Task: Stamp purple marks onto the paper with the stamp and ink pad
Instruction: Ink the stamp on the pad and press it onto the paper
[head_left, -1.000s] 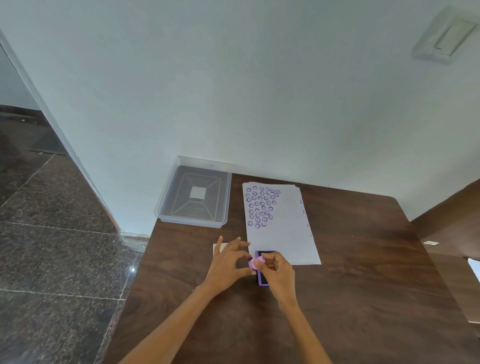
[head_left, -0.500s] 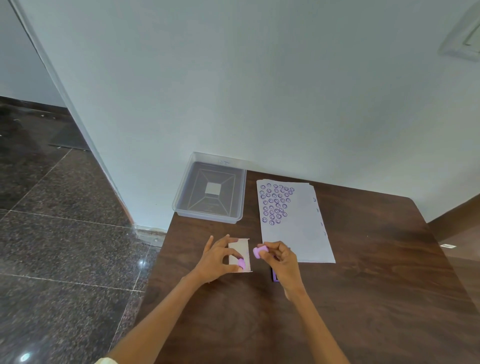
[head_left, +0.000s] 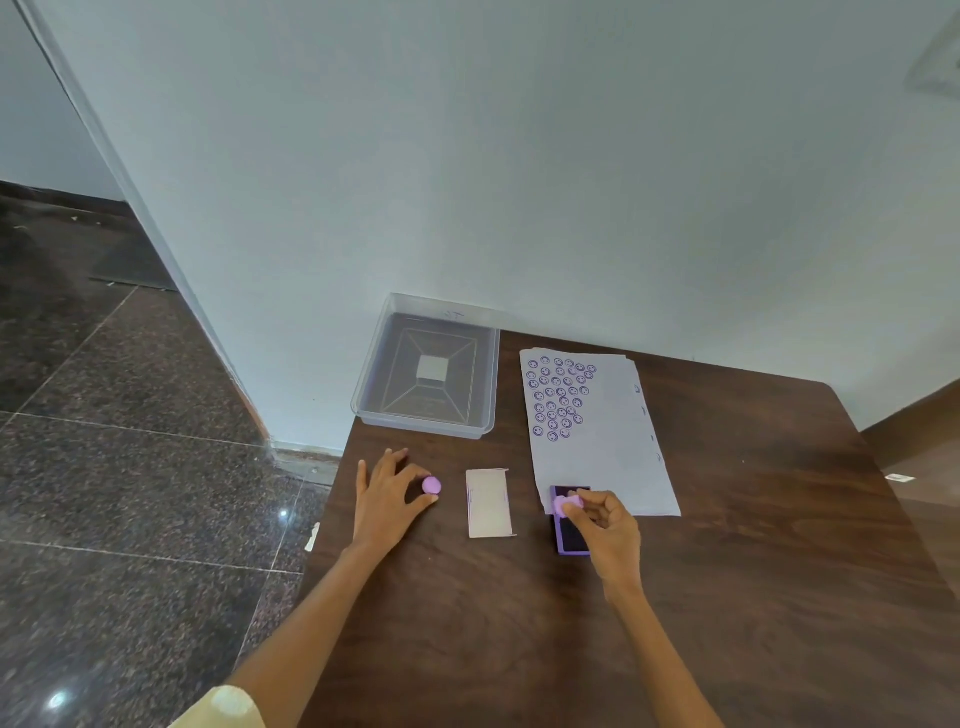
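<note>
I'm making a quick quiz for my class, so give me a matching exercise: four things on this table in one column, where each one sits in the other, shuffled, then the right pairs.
Things:
1. clear tray
2. stamp
3. purple cap
4. white card

Places:
A. at the left hand
B. between the two hands
C. far left corner by the wall
D. in the right hand, over the ink pad

Pairs: 1-C, 2-D, 3-A, 4-B

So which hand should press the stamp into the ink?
The right hand: it already holds the stamp directly over the ink pad. The left hand holds only the cap, far aside.
</note>
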